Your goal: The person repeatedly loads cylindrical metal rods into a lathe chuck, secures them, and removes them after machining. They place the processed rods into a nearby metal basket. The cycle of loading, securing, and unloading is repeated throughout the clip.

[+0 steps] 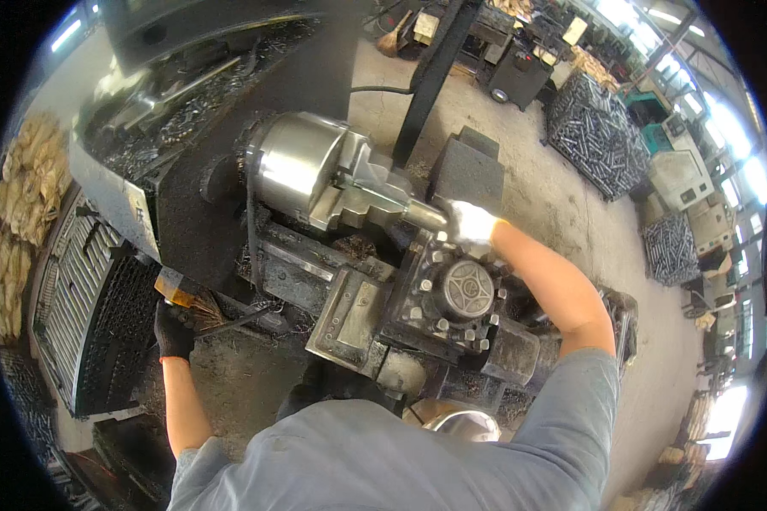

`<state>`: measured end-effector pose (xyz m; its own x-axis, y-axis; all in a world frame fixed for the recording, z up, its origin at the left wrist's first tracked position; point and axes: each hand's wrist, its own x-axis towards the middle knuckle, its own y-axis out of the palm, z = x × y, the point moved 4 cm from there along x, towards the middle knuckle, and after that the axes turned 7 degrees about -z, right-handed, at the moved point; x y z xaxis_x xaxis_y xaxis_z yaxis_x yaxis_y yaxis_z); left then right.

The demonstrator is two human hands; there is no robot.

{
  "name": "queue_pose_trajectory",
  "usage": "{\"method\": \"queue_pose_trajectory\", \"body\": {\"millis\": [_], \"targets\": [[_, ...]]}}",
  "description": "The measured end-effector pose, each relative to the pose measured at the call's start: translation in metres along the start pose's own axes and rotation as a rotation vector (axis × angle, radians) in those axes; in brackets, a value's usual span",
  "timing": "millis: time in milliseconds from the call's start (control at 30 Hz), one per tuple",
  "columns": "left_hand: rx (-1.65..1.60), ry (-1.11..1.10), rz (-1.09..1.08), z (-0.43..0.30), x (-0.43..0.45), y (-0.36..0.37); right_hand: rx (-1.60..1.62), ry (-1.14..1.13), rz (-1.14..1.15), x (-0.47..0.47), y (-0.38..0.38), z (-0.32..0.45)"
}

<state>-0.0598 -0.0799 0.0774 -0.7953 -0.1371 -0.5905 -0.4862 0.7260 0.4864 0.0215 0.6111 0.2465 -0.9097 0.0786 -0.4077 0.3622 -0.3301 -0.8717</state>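
Note:
My right hand (473, 222), in a white glove with an orange cuff, is closed around the free end of a round metal workpiece (427, 216). The other end of the workpiece sits between the stepped jaws (364, 198) of a lathe chuck (300, 167). Just below that hand is the square tool post (468, 289) with several clamp bolts. My left hand (174, 332), black-gloved, is low on the left at an orange part (174, 291) by the machine's front. Its fingers are mostly hidden, so its grip is unclear. A dark rod (236, 318) runs beside it.
A bristle brush (206, 311) lies by the lathe's front. Metal chips fill the tray (147, 211) behind the headstock. At left stands a rack of metal bars (80, 306). A dark post (431, 83) rises behind the chuck. Bins of metal parts (594, 134) stand across the floor.

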Motion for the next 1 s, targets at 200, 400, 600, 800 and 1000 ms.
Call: {"method": "queue_pose_trajectory", "body": {"millis": [200, 400, 600, 800, 1000], "targets": [[0.459, 0.347, 0.126, -0.006, 0.041, -0.033, 1.015, -0.074, -0.002, 0.045, -0.017, 0.058], [0.787, 0.632, -0.1, -0.003, 0.007, -0.023, 0.276, 0.097, -0.484, -0.062, -0.046, 0.09], [1.023, 1.447, -0.172, -0.021, -0.116, 0.103, 0.39, -0.4, -1.12, -0.244, -0.001, 0.16], [1.013, 2.108, 0.15, -0.041, -0.189, 0.388, 0.867, -0.275, -0.668, -0.257, 0.094, 0.179], [1.608, 1.749, -0.042, -0.053, -0.167, 0.56, 0.834, -0.176, -0.467, -0.246, 0.146, 0.158]]}}
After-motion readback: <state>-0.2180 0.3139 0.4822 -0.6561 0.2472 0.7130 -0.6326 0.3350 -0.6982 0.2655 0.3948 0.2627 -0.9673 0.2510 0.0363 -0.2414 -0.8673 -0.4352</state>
